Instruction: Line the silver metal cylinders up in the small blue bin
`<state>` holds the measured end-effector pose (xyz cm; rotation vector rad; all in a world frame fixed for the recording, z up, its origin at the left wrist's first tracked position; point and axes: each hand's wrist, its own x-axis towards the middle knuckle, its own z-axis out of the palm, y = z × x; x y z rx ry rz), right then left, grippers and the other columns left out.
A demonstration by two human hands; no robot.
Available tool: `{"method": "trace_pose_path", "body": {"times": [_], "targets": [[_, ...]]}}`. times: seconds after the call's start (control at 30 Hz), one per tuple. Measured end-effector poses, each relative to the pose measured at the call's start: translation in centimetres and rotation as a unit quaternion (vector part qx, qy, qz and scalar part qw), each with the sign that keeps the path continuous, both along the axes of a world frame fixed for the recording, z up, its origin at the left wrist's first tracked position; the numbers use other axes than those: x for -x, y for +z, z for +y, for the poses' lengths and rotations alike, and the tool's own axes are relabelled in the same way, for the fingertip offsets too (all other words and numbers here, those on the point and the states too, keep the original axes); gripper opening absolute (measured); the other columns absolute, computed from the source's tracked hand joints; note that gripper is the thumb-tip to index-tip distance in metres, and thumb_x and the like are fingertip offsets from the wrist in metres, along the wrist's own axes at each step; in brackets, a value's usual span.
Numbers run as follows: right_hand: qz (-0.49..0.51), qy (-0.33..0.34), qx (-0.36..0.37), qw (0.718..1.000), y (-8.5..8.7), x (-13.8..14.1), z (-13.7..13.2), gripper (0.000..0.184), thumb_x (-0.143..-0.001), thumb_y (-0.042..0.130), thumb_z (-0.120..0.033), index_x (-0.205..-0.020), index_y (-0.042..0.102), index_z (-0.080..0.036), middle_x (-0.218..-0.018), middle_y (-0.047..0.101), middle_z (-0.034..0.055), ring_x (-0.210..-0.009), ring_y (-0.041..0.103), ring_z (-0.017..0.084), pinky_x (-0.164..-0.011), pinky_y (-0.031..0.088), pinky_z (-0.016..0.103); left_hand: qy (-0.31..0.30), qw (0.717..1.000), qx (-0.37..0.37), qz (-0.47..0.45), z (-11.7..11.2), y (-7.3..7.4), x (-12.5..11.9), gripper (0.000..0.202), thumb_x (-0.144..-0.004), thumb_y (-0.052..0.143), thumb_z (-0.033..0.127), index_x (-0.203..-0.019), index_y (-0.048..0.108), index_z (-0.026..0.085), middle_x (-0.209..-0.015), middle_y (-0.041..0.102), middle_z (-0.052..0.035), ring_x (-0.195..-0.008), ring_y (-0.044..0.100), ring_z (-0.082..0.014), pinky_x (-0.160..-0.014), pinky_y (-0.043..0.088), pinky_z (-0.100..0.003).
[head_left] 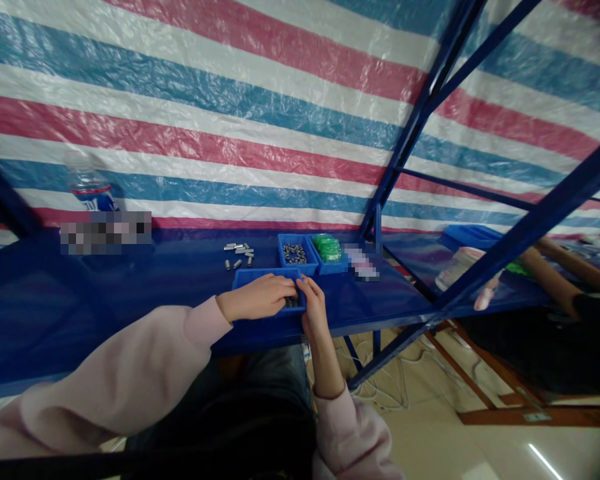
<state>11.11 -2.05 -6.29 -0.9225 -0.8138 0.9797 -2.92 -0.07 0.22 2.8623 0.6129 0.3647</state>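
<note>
at the far left of the blue table [130, 293] stands a clear water bottle [89, 187] with a blue label, close to the striped tarpaulin wall [230, 100]. next to it lies something i cannot make out.

more to the middle, a small group of grey metal cylinders [239, 253] lies loose on the table surface, some standing and some lying. in front of them, near the table edge, is a shallow blue tray [250, 277]. the person's left hand [260, 298], coming out of a pale pink sleeve [130, 373], rests over this tray with fingers curled down into it — whether it pinches one of the small dark parts [293, 302] inside, i cannot tell. the right hand [313, 308] is at the right end of the same tray, fingers bent toward the left hand and almost touching it; its grip is also hidden from me.

behind this tray, two smaller blue bins stand side by side and touching: the left bin [296, 257] holds dark grey small pieces, the right bin [330, 252] holds bright green pieces.

further right, dark blue frame bars [415, 127] cross diagonally. behind them, at the next place, another person's arm [555, 280] reaches over the table near a white container [457, 265] and another blue tray [467, 235].
</note>
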Motion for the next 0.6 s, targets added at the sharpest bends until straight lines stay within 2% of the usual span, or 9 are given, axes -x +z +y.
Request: {"method": "trace_pose_path", "body": {"times": [0.17, 0.3, 0.43, 0.6], "targets": [[-0.042, -0.018, -0.011, 0.999, -0.12, 0.05, 0.0, 0.029, -0.063, 0.067, -0.043, -0.056, 0.053, -0.019, -0.064, 0.055, -0.0014, -0.082, 0.054, 0.017, -0.075, 0.041, 0.026, 0.009, 1.0, -0.016, -0.008, 0.2, -0.01, 0.4, 0.034, -0.079, 0.039, 0.005, -0.1, 0.061, 0.019, -0.104, 0.062, -0.0062, -0.104, 0.054, -0.0196, -0.093, 0.038, -0.034], [-0.06, -0.011, -0.013, 0.998, -0.15, 0.07, -0.03, 0.032, -0.063, 0.066, -0.045, -0.054, 0.051, -0.019, -0.071, 0.059, 0.0002, -0.084, 0.054, 0.018, -0.076, 0.04, 0.027, 0.012, 0.999, -0.018, -0.025, 0.34, -0.17, 0.64, 0.036, -0.076, 0.039, 0.003, -0.098, 0.063, 0.018, -0.107, 0.06, -0.0073, -0.107, 0.053, -0.0204, -0.096, 0.037, -0.033], [-0.065, -0.01, -0.01, 0.998, -0.23, 0.02, 0.03, 0.031, -0.064, 0.066, -0.043, -0.053, 0.051, -0.019, -0.073, 0.06, 0.0007, -0.087, 0.054, 0.019, -0.079, 0.039, 0.028, -0.012, 0.999, 0.025, -0.04, 0.66, -0.31, 0.68, 0.037, -0.076, 0.039, 0.003, -0.1, 0.063, 0.02, -0.106, 0.062, -0.0052, -0.103, 0.056, -0.0193, -0.093, 0.04, -0.031], [-0.074, -0.008, -0.007, 0.997, -0.26, 0.05, 0.01, 0.033, -0.063, 0.067, -0.043, -0.05, 0.048, -0.019, -0.08, 0.062, 0.0018, -0.09, 0.054, 0.019, -0.08, 0.039, 0.028, -0.012, 0.995, 0.079, -0.053, 0.73, -0.34, 0.72, 0.037, -0.078, 0.037, 0.004, -0.101, 0.062, 0.019, -0.104, 0.062, -0.0044, -0.098, 0.058, -0.0183, -0.09, 0.043, -0.029]]}}
